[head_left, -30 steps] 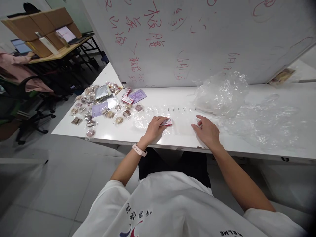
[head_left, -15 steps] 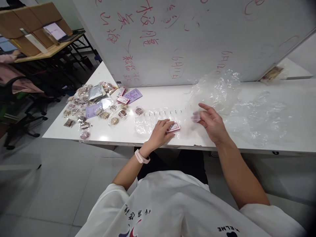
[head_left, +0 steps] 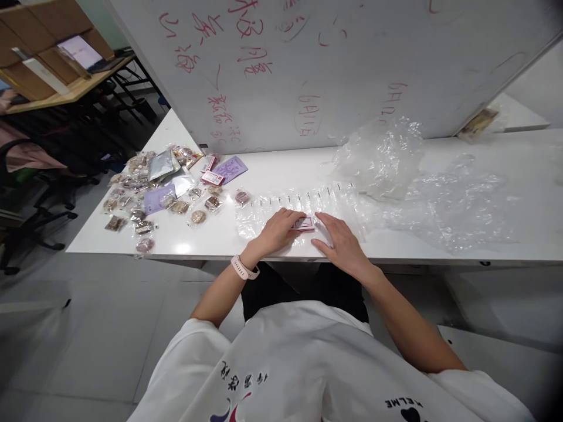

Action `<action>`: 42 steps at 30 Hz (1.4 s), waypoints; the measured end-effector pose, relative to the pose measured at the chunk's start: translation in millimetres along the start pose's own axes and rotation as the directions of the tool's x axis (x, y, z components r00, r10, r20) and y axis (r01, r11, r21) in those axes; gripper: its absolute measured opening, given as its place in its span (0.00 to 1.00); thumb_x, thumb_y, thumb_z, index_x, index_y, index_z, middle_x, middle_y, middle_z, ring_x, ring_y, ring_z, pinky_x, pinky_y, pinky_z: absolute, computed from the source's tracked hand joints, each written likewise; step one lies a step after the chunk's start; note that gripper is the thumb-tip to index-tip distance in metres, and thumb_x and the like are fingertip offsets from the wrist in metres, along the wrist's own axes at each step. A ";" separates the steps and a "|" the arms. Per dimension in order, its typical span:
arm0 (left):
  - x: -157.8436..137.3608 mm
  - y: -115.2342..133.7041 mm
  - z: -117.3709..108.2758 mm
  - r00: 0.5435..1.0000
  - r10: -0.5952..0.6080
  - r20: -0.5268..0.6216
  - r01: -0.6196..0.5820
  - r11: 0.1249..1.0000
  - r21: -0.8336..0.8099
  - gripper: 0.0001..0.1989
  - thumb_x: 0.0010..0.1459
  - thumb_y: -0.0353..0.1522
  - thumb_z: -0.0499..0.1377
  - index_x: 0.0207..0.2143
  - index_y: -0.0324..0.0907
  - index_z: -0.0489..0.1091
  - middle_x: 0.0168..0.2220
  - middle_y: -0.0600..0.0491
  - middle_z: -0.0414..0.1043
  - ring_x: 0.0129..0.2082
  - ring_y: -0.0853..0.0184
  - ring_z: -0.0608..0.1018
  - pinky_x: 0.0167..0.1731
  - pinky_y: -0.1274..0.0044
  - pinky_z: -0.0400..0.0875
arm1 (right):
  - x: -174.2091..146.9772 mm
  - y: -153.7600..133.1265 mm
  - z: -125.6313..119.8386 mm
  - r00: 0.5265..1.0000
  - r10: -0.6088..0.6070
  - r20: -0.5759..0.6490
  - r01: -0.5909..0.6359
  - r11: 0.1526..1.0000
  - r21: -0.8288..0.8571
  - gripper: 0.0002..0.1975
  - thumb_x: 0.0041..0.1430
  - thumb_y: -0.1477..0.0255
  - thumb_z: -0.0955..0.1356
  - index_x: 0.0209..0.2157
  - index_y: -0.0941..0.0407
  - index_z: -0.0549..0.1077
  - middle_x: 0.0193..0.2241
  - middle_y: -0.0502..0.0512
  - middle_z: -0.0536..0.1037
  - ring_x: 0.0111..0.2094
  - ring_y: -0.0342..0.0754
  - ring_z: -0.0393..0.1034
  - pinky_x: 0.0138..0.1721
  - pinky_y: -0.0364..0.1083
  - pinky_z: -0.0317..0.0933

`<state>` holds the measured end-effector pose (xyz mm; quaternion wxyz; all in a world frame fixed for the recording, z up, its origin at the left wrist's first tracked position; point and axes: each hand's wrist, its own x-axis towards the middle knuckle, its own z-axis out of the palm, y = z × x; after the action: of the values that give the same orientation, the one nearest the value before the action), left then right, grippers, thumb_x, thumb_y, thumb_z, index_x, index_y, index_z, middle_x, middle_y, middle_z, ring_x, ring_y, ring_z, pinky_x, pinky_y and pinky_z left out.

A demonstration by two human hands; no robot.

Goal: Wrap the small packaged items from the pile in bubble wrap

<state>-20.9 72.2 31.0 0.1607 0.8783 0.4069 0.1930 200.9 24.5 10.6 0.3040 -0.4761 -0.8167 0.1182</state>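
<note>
Shirt cloth [head_left: 285,357], white with dark lettering, fills the near side, and a pale pink band [head_left: 244,268] circles the left wrist. Over the near part of the white bench [head_left: 285,170], the left hand [head_left: 277,233] has its grip closed around the left end of 1 small red-and-white box [head_left: 304,224]. That box lies between the 2 hands, on clear plastic film [head_left: 257,223] with a row of short black marks across its far part. The right hand [head_left: 345,245] is just beside the box's right end, its grip wide, thumb and fingers apart; whether it touches the film, I cannot tell.

Off to the left lie small wrapped pieces [head_left: 197,217], 2 purple packets [head_left: 160,198], a silver pouch [head_left: 163,166] and 2 more red-and-white boxes [head_left: 213,177]. On the right, crumpled clear wrap [head_left: 387,161] spreads out. Behind stands a whiteboard [head_left: 352,76] with red handwriting. Farthest left, a wooden bench [head_left: 84,85] bears cardboard cartons [head_left: 27,29] and an open laptop [head_left: 80,51].
</note>
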 end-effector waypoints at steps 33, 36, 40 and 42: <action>-18.1 26.1 -24.9 0.934 0.054 0.353 -0.269 0.757 0.596 0.17 0.60 0.17 0.52 0.50 0.37 0.65 0.47 0.43 0.73 0.43 0.58 0.76 0.35 0.70 0.70 | 61.0 38.0 31.7 0.971 -0.236 0.033 0.229 0.963 0.142 0.18 0.69 0.65 0.64 0.57 0.51 0.73 0.47 0.59 0.76 0.47 0.54 0.67 0.50 0.57 0.66; -15.5 16.3 -5.9 0.985 0.079 0.156 -0.155 0.812 0.562 0.11 0.64 0.19 0.50 0.41 0.38 0.68 0.42 0.44 0.75 0.42 0.58 0.78 0.37 0.69 0.72 | 62.0 38.3 31.4 0.977 -0.210 0.046 0.200 0.966 0.166 0.18 0.68 0.66 0.65 0.57 0.49 0.73 0.48 0.58 0.76 0.48 0.54 0.67 0.51 0.58 0.66; -24.1 10.2 10.2 0.970 0.118 -0.212 -0.019 0.908 0.419 0.08 0.68 0.24 0.51 0.36 0.41 0.67 0.52 0.43 0.74 0.55 0.56 0.76 0.50 0.63 0.74 | 60.9 38.3 28.1 0.972 -0.217 0.087 0.190 0.950 0.249 0.18 0.68 0.65 0.65 0.57 0.48 0.74 0.48 0.58 0.76 0.50 0.54 0.67 0.53 0.58 0.65; -31.6 11.6 13.5 0.959 0.101 -0.265 -0.004 0.939 0.343 0.08 0.68 0.26 0.51 0.35 0.42 0.66 0.56 0.42 0.72 0.61 0.56 0.71 0.55 0.62 0.72 | 57.2 36.7 23.0 0.963 -0.236 0.130 0.189 0.935 0.299 0.19 0.67 0.64 0.66 0.58 0.48 0.74 0.49 0.58 0.76 0.50 0.54 0.67 0.54 0.58 0.65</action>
<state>-25.8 38.8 17.8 -0.0569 0.8675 0.4287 0.2457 192.1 94.4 -3.2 0.3122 -0.3248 -0.8601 0.2391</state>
